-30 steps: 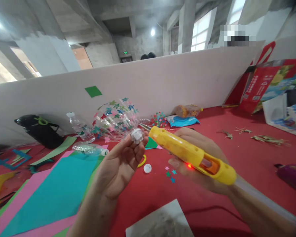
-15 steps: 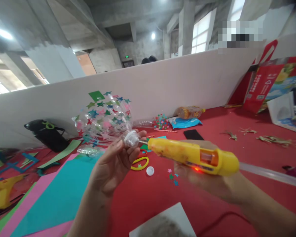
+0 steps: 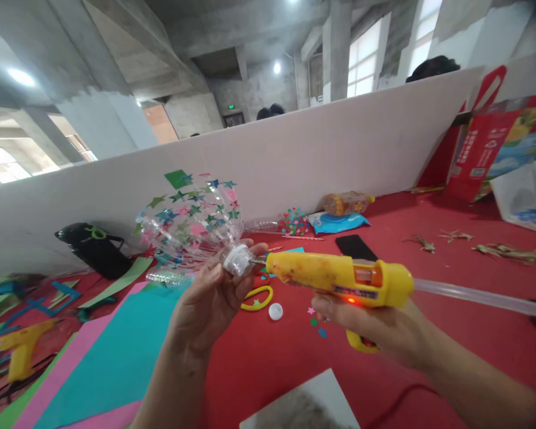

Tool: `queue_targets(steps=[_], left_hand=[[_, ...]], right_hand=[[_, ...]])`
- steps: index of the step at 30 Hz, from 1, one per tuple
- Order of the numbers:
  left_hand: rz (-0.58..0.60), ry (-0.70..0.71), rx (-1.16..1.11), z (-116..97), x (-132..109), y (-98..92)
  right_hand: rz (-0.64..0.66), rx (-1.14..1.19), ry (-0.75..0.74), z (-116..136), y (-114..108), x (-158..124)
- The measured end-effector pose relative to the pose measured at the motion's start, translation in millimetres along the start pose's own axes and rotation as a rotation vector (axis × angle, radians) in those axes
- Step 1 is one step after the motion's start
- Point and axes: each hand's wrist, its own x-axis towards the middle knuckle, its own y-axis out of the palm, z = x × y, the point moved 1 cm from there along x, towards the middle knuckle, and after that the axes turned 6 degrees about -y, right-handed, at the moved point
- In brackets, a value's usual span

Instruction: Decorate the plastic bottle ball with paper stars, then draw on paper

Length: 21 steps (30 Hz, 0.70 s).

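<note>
My left hand [image 3: 214, 292] is closed around the neck of a clear plastic bottle [image 3: 238, 260], whose body is cut into strips that fan out, covered in coloured paper stars [image 3: 192, 210]. My right hand [image 3: 375, 328] grips a yellow hot glue gun [image 3: 321, 271] with a red light lit on its side. Its metal nozzle points left and meets the bottle's mouth; whether it touches I cannot tell. A clear glue stick [image 3: 477, 296] sticks out of the gun's back. Below the left hand lie yellow-handled scissors [image 3: 256, 300] and a white bottle cap [image 3: 276, 311].
Teal paper [image 3: 116, 351] and a second yellow glue gun [image 3: 22, 351] lie at left, near a black bottle [image 3: 92, 247]. A phone-like black slab [image 3: 355, 247], a blue packet [image 3: 339, 223] and a drink bottle [image 3: 346, 203] sit behind. A white board [image 3: 304, 405] is in front.
The glue gun has shifted slightly left and its trigger now shows below my right hand. The starred bottle stays in my left hand, turned a little. The view has shifted slightly.
</note>
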Motion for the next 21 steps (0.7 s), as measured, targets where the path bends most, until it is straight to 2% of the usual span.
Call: queue_targets(steps=[4,15,21], left_hand=[[0.095,-0.019,-0.005,1.0,2.2,-2.7],[0.114,-0.021,-0.006,1.6,3.3,-4.4],[0.131,-0.028,-0.020,0.9,1.6,-3.1]], right_hand=[[0.081,-0.021,0.086,-4.9,-1.8,-1.7],[0.080,0.036,0.112,-6.4,-0.8,-1.1],[0.077,0.047,0.075,-10.6,-0.9,-1.1]])
